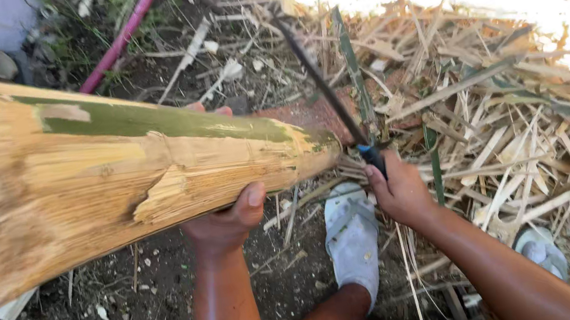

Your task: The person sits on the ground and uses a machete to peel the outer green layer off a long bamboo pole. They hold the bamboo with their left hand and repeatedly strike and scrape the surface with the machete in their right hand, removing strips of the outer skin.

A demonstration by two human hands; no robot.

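Thick bamboo pole (108,175), mostly stripped pale with green skin strips left, lying slantwise above littered ground; long dark blade (323,87) angled beside its narrow end.

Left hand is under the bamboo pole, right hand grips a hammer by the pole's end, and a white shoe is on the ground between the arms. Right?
Not quite. In the head view the right hand grips a long dark blade, not a hammer. The rest stands: left hand under the bamboo pole, white shoe between the arms.
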